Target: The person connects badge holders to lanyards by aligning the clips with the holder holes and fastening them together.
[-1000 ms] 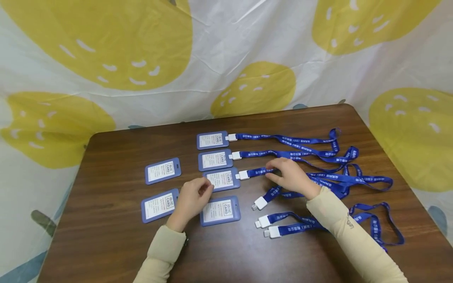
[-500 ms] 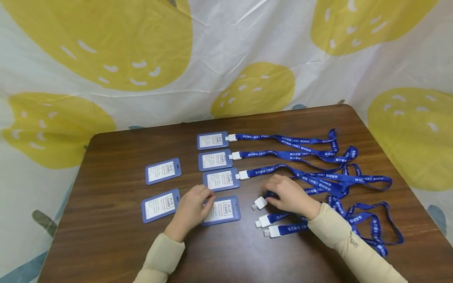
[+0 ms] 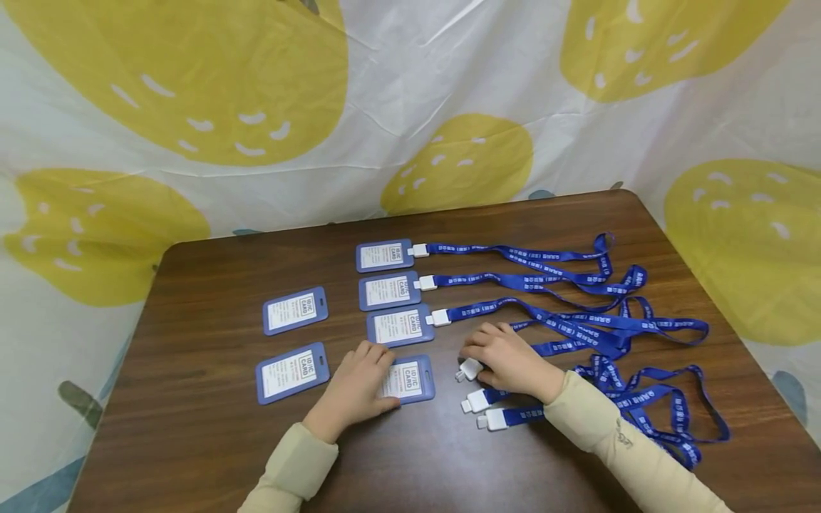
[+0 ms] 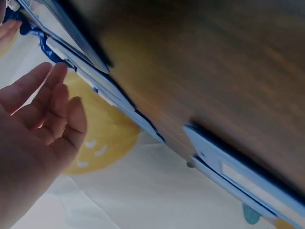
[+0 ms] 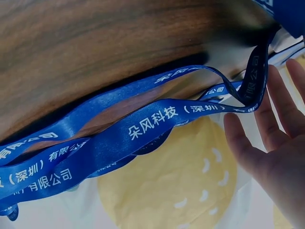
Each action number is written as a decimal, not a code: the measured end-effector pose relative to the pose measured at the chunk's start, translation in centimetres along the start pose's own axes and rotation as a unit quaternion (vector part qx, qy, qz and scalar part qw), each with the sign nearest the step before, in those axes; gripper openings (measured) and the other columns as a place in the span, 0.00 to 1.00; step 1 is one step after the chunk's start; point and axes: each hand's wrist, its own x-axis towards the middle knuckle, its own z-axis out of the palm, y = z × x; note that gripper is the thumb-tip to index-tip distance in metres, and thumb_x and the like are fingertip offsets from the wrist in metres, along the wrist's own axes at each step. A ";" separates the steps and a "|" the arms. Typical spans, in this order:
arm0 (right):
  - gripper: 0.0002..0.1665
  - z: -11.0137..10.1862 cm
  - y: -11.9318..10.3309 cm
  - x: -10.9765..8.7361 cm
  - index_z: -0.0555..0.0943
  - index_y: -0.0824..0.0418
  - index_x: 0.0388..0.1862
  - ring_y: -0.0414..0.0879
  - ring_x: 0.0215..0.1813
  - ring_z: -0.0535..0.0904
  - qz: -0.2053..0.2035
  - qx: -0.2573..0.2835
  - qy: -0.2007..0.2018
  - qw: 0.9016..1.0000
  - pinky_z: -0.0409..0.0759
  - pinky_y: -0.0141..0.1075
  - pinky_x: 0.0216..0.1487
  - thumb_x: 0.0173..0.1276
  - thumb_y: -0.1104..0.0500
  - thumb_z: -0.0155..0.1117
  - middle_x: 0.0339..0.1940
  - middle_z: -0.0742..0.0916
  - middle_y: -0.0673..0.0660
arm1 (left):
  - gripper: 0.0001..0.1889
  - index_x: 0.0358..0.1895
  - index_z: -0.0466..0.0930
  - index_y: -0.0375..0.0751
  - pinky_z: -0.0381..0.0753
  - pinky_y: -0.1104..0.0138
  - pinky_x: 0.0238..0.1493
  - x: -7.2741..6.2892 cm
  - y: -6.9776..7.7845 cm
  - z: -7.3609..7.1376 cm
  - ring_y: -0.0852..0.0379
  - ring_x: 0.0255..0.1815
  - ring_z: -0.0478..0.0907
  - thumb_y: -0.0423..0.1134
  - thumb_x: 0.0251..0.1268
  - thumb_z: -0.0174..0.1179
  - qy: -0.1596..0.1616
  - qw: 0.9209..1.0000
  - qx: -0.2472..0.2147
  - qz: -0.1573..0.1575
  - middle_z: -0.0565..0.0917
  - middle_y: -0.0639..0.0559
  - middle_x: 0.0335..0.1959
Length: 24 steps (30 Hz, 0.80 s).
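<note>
My left hand [image 3: 359,385] lies over the left part of a blue card holder [image 3: 410,381], fingers toward its far edge and thumb at its near edge. In the left wrist view those fingers [image 4: 47,105] are relaxed and bent loosely. My right hand [image 3: 509,360] pinches a blue lanyard just behind its white clip [image 3: 470,369], whose free end points left toward that holder. Printed blue straps [image 5: 157,121] run past the fingers in the right wrist view. Two more lanyards with white clips [image 3: 474,401] lie just below the right hand.
Beyond the hands, three card holders [image 3: 388,291] sit in a column with lanyards [image 3: 513,281] clipped on. Two loose card holders [image 3: 295,310] are at the left. Straps overlap on the right side of the brown table [image 3: 212,434]. A patterned cloth [image 3: 398,85] hangs behind.
My right hand has moved down and left from the third attached lanyard to a loose lanyard's clip. My left hand has shifted from the third holder down over the fourth, its thumb spreading outward.
</note>
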 end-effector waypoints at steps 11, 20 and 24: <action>0.22 0.2 -0.3 0.4 0.83 0.56 0.44 0.50 0.49 0.73 0.011 0.009 -0.032 0.999 0.71 0.46 0.48 0.46 0.59 0.73 0.44 0.82 0.54 | 0.45 0.57 0.68 0.32 0.69 0.51 0.47 0.3 0.8 0.4 0.45 0.53 0.67 0.57 0.36 0.71 -0.062 0.997 0.042 -0.012 0.72 0.42 0.52; 0.18 0.7 -0.2 0.5 0.84 0.56 0.39 0.50 0.46 0.74 0.001 0.004 -0.025 1.000 0.72 0.45 0.45 0.46 0.58 0.74 0.41 0.82 0.54 | 0.38 0.49 0.72 0.31 0.71 0.56 0.38 0.6 0.7 0.7 0.46 0.44 0.68 0.55 0.35 0.72 -0.058 0.997 0.045 -0.010 0.72 0.43 0.42; 0.17 0.7 -0.2 0.6 0.83 0.58 0.40 0.50 0.47 0.75 0.004 0.012 -0.026 1.000 0.72 0.45 0.47 0.49 0.57 0.72 0.41 0.83 0.55 | 0.40 0.47 0.70 0.29 0.71 0.57 0.35 0.8 0.8 0.6 0.46 0.41 0.66 0.55 0.33 0.73 -0.059 0.997 0.036 -0.023 0.69 0.43 0.39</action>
